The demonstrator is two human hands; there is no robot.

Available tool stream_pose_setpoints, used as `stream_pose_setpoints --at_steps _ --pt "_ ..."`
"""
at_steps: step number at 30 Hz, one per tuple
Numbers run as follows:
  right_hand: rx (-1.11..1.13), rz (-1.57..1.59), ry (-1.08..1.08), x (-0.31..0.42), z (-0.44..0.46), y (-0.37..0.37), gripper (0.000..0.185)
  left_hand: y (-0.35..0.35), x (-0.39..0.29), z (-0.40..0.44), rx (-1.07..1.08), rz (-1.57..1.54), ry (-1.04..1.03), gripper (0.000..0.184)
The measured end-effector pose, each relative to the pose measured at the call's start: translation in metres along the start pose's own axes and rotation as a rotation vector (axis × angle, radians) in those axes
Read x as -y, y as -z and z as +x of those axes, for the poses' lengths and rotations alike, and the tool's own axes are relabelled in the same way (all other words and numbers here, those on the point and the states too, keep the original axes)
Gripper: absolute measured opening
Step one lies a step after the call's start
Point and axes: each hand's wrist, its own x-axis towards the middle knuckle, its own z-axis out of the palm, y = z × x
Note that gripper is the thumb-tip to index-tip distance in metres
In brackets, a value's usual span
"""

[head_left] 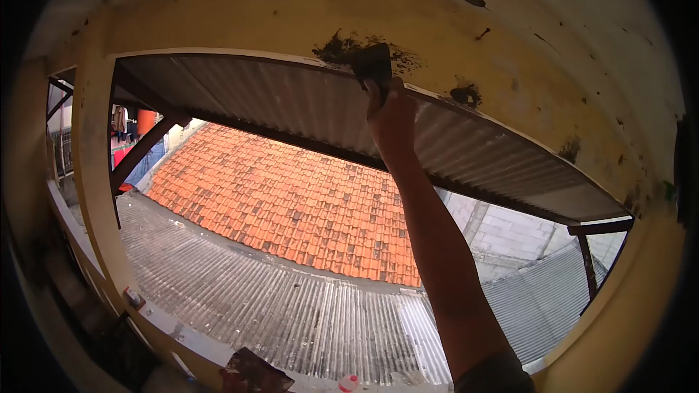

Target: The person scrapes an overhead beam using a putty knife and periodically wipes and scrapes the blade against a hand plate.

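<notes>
My right hand [393, 118] is raised overhead, closed around the handle of a putty knife [373, 63]. The knife's broad dark blade lies against the yellow wall [255, 14], just above the opening's top edge. Around the blade, a dark rough patch [336, 49] marks the paint. Smaller dark patches [466, 93] show farther right along the same edge. My left hand is out of view.
A corrugated awning [291, 94] hangs outside the opening. Beyond lie an orange tiled roof [291, 204] and a grey corrugated roof [277, 291]. Near the bottom are a dark reddish-brown object [255, 372] of unclear kind and a small pink-topped item [349, 383].
</notes>
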Motion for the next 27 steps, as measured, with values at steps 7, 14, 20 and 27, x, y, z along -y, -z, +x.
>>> stream_pose_setpoints --at_steps 7,14,20,27 --pt "0.082 0.01 -0.115 -0.014 0.003 -0.017 0.037 -0.036 -0.022 -0.013 -0.055 0.13 0.043 0.051" --pt "-0.204 -0.199 -0.174 -0.079 0.023 0.03 0.034 -0.011 -0.04 -0.023 -0.112 0.334 0.082 0.051" --pt "-0.051 0.506 -0.554 -0.02 -0.046 0.116 0.027 0.004 -0.032 0.0 -0.045 0.151 0.003 0.045" --pt "0.447 1.285 -1.558 0.026 -0.321 0.19 0.044 -0.085 -0.076 0.012 0.365 -0.237 0.182 0.032"
